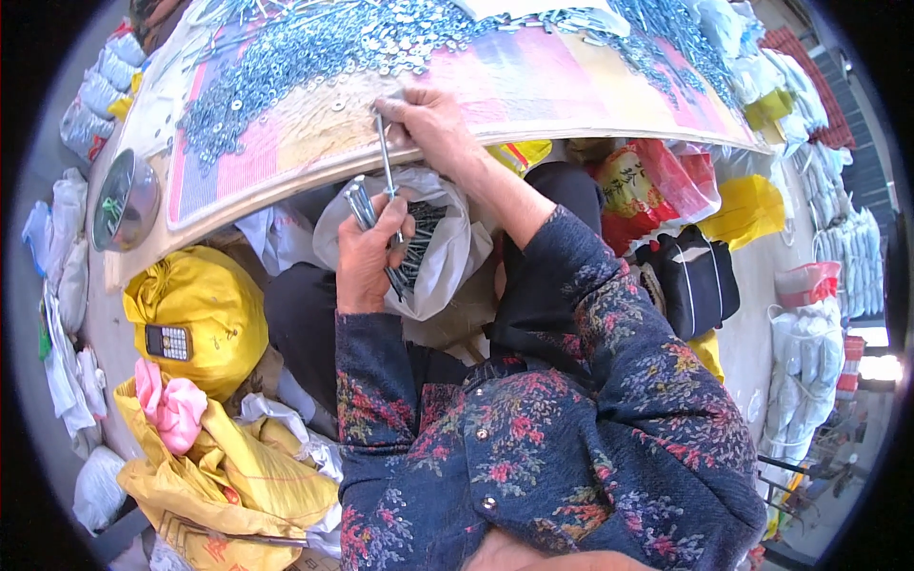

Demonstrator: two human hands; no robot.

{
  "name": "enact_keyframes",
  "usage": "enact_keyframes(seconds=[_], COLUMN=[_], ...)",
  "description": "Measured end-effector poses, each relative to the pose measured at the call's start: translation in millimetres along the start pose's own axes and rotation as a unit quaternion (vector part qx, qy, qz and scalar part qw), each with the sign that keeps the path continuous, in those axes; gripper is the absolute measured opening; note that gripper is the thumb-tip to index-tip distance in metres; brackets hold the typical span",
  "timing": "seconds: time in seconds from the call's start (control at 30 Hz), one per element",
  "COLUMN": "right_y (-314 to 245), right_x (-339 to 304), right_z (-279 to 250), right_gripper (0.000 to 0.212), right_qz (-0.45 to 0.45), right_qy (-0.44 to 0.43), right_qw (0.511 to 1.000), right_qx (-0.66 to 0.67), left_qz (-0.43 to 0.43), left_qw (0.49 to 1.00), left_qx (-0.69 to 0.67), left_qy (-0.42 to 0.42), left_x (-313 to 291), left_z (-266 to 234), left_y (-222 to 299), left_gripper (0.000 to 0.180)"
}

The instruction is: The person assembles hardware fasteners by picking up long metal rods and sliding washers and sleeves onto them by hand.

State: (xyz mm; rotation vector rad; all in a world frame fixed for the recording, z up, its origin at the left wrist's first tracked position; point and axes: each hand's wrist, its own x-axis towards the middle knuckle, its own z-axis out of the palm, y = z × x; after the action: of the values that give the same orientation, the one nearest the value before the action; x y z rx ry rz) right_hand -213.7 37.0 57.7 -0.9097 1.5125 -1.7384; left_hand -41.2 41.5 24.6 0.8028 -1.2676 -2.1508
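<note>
My left hand (367, 255) is closed around a bundle of long metal bolts (358, 202), held over an open white bag. One long bolt (386, 160) stands out from its thumb and fingers, pointing up toward the table edge. At that bolt's far end, the thumb and fingers of my right hand (430, 122) are pinched; any small part between them is too hidden to make out. Below the left hand, the white bag (455, 262) holds many dark long bolts (419, 246). Loose washers and nuts (381, 43) are heaped on the tabletop beyond my hands.
The table (533, 90) has a striped cloth cover and more bolts (666, 43) at its far right. A clear bowl (126, 202) sits at its left corner. Beside me are a yellow bundle (205, 295) with a phone (168, 342), a red bag (657, 186) and a black bag (695, 276).
</note>
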Motion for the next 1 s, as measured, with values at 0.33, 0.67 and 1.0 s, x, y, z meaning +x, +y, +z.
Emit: enact_keyframes(seconds=[0.33, 0.67, 1.0], right_y=[13, 29, 2], right_x=[-16, 112, 62], right_z=[-9, -126, -87], right_gripper=[0.023, 0.033, 0.033], right_qz=[-0.238, -0.193, -0.06], right_qy=[0.051, 0.18, 0.01], right_qw=[0.923, 0.777, 0.946], right_qx=[-0.298, -0.572, -0.318], left_qz=[-0.076, -0.02, -0.031], left_qw=[0.983, 0.994, 0.996], left_qx=[-0.164, -0.082, -0.075], left_qy=[-0.039, 0.066, 0.043], left_x=[15, 18, 13], left_z=[-9, 2, 1], left_y=[-28, -15, -14], left_gripper=[0.018, 0.015, 0.012])
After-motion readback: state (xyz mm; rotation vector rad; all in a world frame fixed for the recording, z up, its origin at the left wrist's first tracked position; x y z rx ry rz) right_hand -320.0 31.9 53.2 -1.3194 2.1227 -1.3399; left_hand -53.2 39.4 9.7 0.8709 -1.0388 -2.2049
